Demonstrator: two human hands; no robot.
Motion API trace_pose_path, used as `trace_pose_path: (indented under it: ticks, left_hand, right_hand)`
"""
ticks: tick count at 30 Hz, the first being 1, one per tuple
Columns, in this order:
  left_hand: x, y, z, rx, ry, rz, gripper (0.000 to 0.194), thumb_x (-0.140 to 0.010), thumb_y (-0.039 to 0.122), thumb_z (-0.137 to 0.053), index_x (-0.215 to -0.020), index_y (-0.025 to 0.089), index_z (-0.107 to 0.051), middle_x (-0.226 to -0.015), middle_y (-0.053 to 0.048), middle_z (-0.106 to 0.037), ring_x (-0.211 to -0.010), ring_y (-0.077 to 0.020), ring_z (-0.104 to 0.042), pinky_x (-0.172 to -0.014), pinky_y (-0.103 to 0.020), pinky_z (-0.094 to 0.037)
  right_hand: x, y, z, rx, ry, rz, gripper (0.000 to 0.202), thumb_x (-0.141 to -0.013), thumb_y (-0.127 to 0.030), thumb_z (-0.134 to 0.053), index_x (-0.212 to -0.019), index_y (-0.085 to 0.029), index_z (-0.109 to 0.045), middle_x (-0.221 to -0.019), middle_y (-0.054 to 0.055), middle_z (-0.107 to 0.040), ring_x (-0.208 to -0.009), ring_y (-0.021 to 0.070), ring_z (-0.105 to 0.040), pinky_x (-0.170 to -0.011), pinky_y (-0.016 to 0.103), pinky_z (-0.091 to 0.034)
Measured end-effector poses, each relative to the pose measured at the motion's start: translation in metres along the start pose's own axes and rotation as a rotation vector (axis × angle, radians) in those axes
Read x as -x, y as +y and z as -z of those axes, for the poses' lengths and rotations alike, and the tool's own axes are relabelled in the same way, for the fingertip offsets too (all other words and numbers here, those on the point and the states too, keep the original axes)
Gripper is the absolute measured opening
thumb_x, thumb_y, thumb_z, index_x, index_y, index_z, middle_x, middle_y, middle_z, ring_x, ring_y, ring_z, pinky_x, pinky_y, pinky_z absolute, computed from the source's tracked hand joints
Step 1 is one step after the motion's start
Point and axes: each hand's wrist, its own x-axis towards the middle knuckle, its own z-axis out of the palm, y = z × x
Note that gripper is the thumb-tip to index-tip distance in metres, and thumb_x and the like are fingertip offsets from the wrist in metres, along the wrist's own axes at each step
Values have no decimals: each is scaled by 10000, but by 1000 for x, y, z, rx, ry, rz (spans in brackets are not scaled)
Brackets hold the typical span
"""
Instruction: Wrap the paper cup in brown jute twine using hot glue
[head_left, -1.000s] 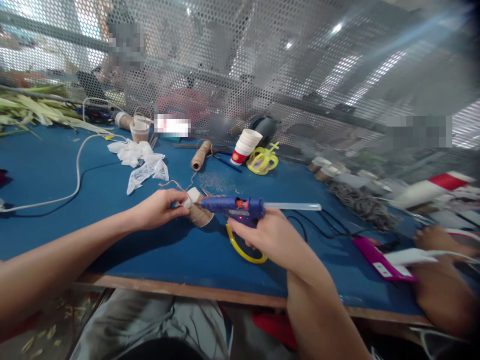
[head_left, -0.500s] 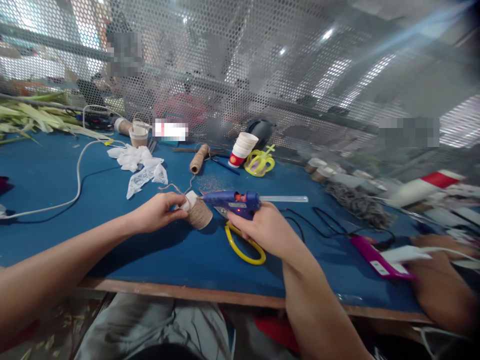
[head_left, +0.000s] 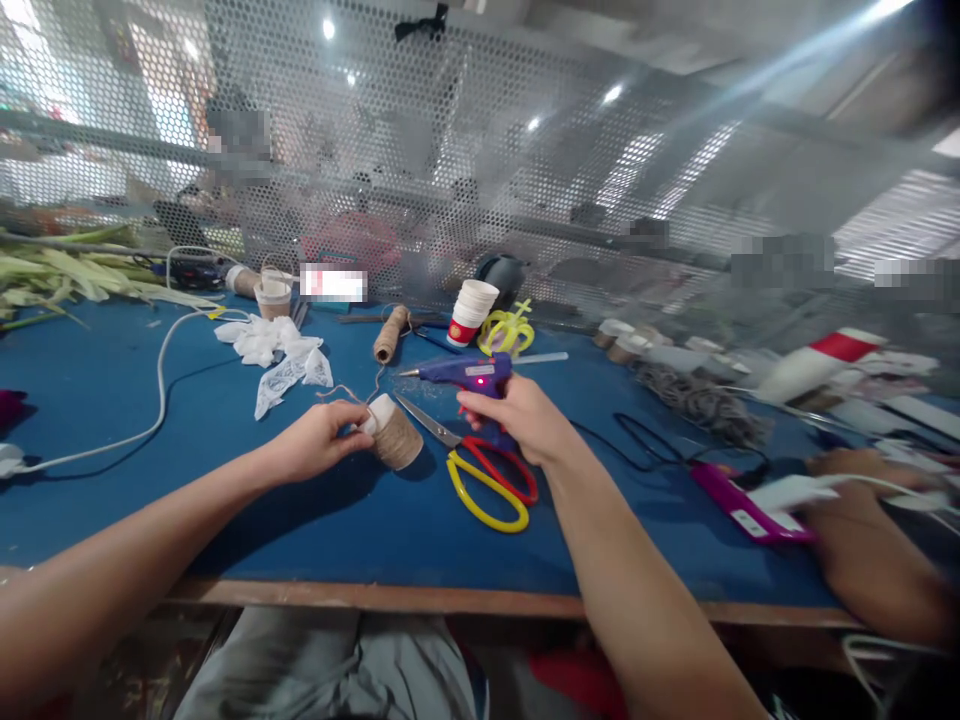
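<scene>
My left hand [head_left: 330, 438] grips a paper cup wrapped in twine [head_left: 399, 436] by its white rim; the cup lies tilted over the table. A strand of twine runs from it up to a twine roll [head_left: 391, 336]. In my right hand [head_left: 517, 410] is a blue glue gun [head_left: 469, 371], its nozzle pointing left above the cup and apart from it. A clear glue stick [head_left: 546, 357] sticks out of the gun's back. Scissors with one red and one yellow handle [head_left: 487, 492] lie beneath the gun, to the right of the cup.
Crumpled white lace [head_left: 289, 355] lies at left, near a white cable [head_left: 160, 350]. Stacked paper cups [head_left: 472, 312] and a yellow crown-shaped piece [head_left: 507, 330] stand at the back, before a perforated metal screen [head_left: 420, 200]. At right are a purple power strip [head_left: 739, 505] and another person's arm [head_left: 870, 540].
My right hand has drawn the glue gun up and away from the cup, uncovering the scissors' blades and red handle. My left hand still holds the cup. The camera view has tilted up slightly.
</scene>
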Motion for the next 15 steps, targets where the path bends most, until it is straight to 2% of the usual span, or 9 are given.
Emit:
trace_pose_path:
  ticks: [2,6,10,12,15]
  left_hand:
    - [0,0,0,-19,15,-9,158,-812,246,-465,-752,142,-567,-770,-43,-620,-731,-157,-561,-682,-259,-430]
    - [0,-2,-1,-53,40,-37,156,-813,240,-465,-739,143,-563,-753,-43,-619,-709,-151,-552,-672,-259,-434]
    - [-1,-3,-2,-88,60,-80,142,-811,234,-477,-743,146,-566,-763,-55,-621,-760,-175,-558,-711,-285,-438]
    - [-1,-3,-2,-99,60,-107,128,-811,229,-485,-770,146,-574,-815,-73,-633,-816,-191,-565,-751,-302,-442]
    - [-1,-2,-2,-106,56,-145,120,-816,208,-477,-807,146,-580,-900,-95,-643,-883,-202,-571,-806,-318,-445]
  right_hand:
    - [-17,10,5,66,99,-46,145,-755,-259,-593,-692,-137,-546,-634,0,-586,-553,83,-531,-532,206,-442]
    - [-48,32,9,157,142,-167,276,-862,-330,-473,-713,-116,-563,-670,59,-608,-552,99,-538,-528,237,-460]
    - [-66,49,4,297,164,-307,268,-878,-323,-485,-1033,-119,-563,-997,89,-603,-810,160,-598,-698,338,-508]
    - [-69,52,1,371,176,-316,295,-872,-305,-505,-1129,-161,-524,-1123,77,-556,-921,178,-578,-773,379,-496]
    - [-65,46,-2,474,228,-227,278,-861,-285,-519,-1099,-144,-548,-1156,115,-541,-999,218,-548,-826,402,-464]
